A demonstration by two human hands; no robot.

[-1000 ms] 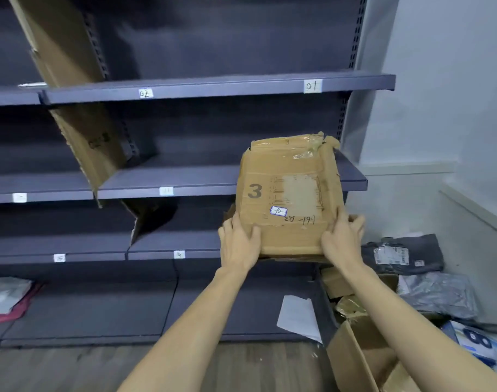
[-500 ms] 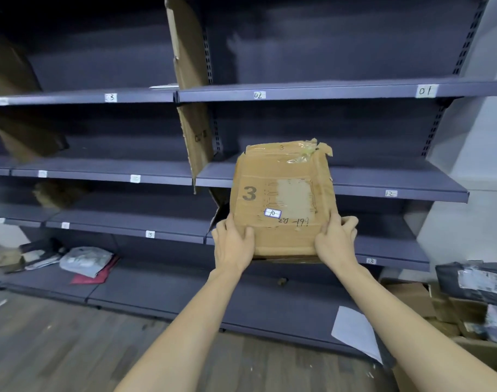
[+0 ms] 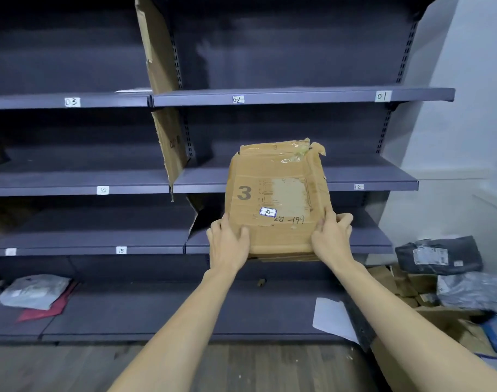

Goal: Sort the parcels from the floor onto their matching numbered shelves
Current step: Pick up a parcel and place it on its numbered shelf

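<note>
A person holds a worn cardboard parcel point(image 3: 275, 199) up in front of dark metal shelving, the left hand point(image 3: 229, 246) gripping its lower left corner and the right hand point(image 3: 330, 239) its lower right corner, thumbs on the face and fingers curled behind. The parcel is clear of every shelf, its face tilted toward the camera, covering part of the front edge of the middle shelf point(image 3: 383, 185) in the right-hand bay. A large printed "3" marks the face at the left; a small blue-bordered sticker point(image 3: 267, 212) handwritten "10" sits near the lower middle, with scrawled writing beside it. Torn tape and a lifted flap show along the top edge.

Shelf edges carry white number tags: "03" point(image 3: 72, 102), "02" point(image 3: 238, 99) and "01" point(image 3: 382, 96) on the top row, "10" point(image 3: 102, 190) and "12" point(image 3: 358, 187) on the middle row, "15" point(image 3: 121, 250) below. A cardboard sheet point(image 3: 162, 103) leans between the two bays. On the bottom shelf at left lie a grey mailer bag point(image 3: 35, 290) over a red envelope point(image 3: 46, 309); a white sheet point(image 3: 330, 318) rests at its right end. More parcels, dark poly bags point(image 3: 439, 254) and boxes, are heaped on the floor at right.
</note>
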